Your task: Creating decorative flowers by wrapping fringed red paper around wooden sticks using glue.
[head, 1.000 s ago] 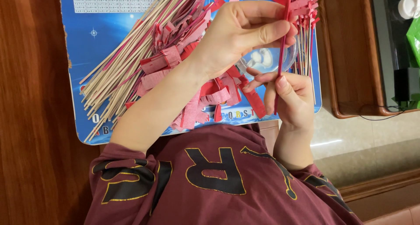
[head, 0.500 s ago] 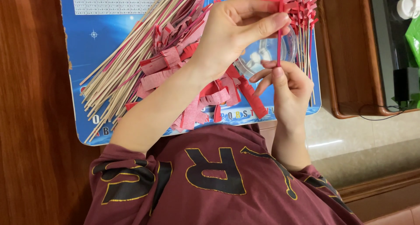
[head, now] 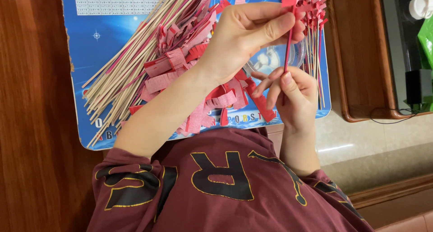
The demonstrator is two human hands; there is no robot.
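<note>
Hands: left hand (head: 252, 38) and right hand (head: 293, 94) pinch red stick (head: 287, 49); bamboo skewers (head: 131, 74), red paper strips (head: 180, 65) beside.

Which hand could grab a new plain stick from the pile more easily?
Probably the left hand. Its arm crosses above the plain sticks on the left of the blue mat. The right hand sits farther right. Both hands' fingers pinch the red stick.

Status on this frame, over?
Left hand pinching red stick top; right hand fingers on its lower end. Bare sticks, red paper strips on blue mat.
</note>
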